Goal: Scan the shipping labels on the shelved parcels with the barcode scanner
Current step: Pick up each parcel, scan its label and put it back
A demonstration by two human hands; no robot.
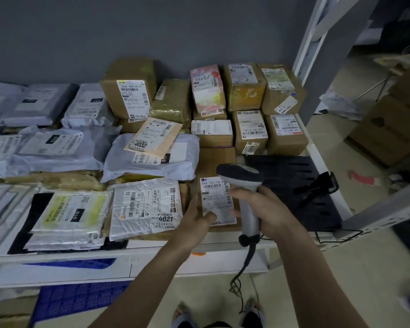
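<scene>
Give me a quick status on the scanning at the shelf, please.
Right hand grips scanner. Left hand touches label on brown box. Scanner head above label; nothing blocking.

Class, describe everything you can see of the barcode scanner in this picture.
The barcode scanner is a handheld gun type in what looks like plastic: a dark rounded head with a grey band, a light grey handle, and a black cable hanging from its base towards the floor. The right hand grips the handle, holding it upright with the head over a white shipping label on a brown box. The left hand touches that label, not the scanner.
</scene>
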